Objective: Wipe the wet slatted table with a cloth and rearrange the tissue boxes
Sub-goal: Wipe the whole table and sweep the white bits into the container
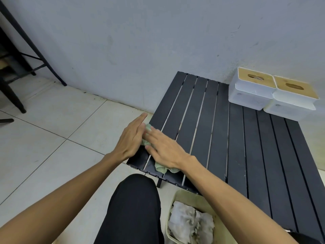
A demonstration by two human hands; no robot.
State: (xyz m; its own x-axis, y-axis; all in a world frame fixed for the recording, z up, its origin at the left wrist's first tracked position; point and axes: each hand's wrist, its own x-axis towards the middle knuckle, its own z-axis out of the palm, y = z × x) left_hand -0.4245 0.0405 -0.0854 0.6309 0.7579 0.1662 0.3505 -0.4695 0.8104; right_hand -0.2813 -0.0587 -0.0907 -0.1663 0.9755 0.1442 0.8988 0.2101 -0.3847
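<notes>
From the head view we look down on both hands at the near left corner of a dark slatted bench (263, 147). The right hand (165, 148) lies flat, palm down and fingers straight, pressing a pale green cloth (166, 169) onto the slats. The cloth is crumpled. One end pokes out beneath the wrist at the bench's near edge, and another bit shows past the fingertips.

The left hand (131, 138) is just beside the right, at the bench's left edge. Its fingers are straight and held together, pointing away from us. It touches the far bit of cloth and grips nothing. We cannot tell whether it also rests on the bench edge.

Well beyond the hands and off to their right, two white tissue boxes (253, 92) with wooden tops sit side by side, touching. They are at the bench's far right corner, against the wall (140, 41).

Below the right forearm, close to us, a cream bin (176, 198) holds grey rags (190, 221). A knee (137, 199) in black cloth is just beside the bin, under the hands. To the left of the hands lies a pale tiled floor (52, 129), and far off on that side stand dark chair legs (12, 95).
</notes>
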